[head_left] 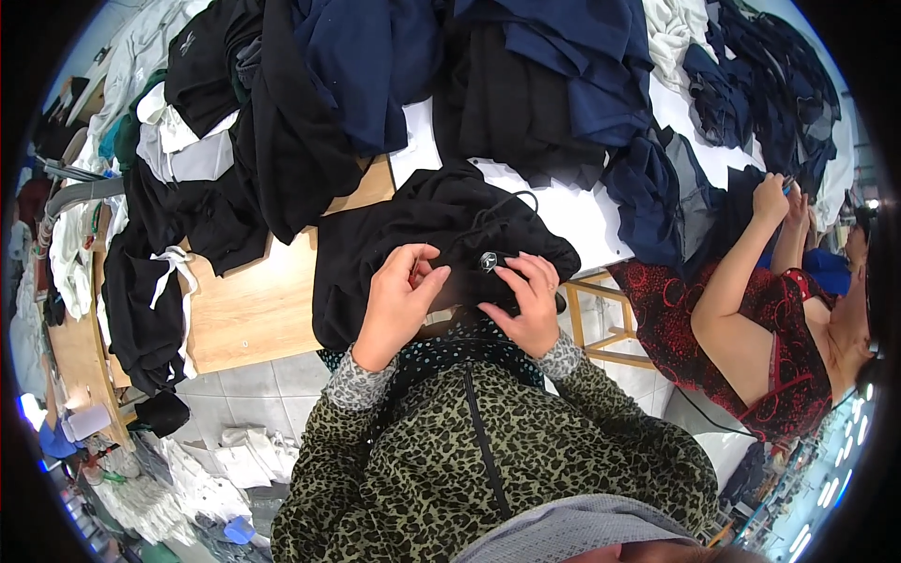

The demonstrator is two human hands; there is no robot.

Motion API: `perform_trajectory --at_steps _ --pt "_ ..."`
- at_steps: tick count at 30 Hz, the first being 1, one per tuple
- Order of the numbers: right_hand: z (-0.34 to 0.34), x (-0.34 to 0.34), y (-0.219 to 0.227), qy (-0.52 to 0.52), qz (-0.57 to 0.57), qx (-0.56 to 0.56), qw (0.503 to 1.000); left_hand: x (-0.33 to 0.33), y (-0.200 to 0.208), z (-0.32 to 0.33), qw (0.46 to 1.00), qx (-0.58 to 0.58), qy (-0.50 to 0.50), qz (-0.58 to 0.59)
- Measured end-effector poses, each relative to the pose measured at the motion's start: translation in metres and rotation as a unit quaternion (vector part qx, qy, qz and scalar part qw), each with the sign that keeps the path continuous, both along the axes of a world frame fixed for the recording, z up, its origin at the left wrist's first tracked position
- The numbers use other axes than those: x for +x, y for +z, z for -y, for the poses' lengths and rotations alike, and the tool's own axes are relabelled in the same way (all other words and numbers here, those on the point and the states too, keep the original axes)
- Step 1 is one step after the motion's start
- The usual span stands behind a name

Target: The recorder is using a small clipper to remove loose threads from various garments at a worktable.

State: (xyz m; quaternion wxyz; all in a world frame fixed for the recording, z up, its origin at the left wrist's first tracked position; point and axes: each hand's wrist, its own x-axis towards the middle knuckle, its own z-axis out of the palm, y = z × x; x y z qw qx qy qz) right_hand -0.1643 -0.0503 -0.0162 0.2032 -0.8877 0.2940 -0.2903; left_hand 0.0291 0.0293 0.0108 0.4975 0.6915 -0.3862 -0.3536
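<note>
A black garment [371, 249] with a thin dark drawstring [502, 204] lies bunched before me, over the edge of the table. My left hand [399, 305] is at its near side, thumb and forefinger close together on the cloth; what lies between the fingertips is hard to see. Across from it, my right hand [527, 305] grips the same black cloth, fingers curved over it and thumb lower down. Beside the right fingertips shows a small round black-and-white emblem [488, 262]. The cloth between both hands is dark and blurred.
Black and navy garments [582, 75] are heaped along the far side of the table [253, 305]. Another black garment with white ties [145, 300] hangs at the left edge. A co-worker in a red-and-black patterned dress [676, 328] handles dark cloth at right, near a wooden stool [605, 324].
</note>
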Motion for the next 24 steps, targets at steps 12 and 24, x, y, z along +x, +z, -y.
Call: perform_trajectory --at_steps 12,24 --pt "0.029 -0.008 -0.024 0.072 -0.117 -0.025 0.99 -0.005 -0.004 0.002 0.999 -0.011 -0.034 0.04" --pt "0.039 0.019 0.014 0.225 0.197 0.455 0.839 -0.013 -0.011 0.016 0.996 -0.084 -0.011 0.038"
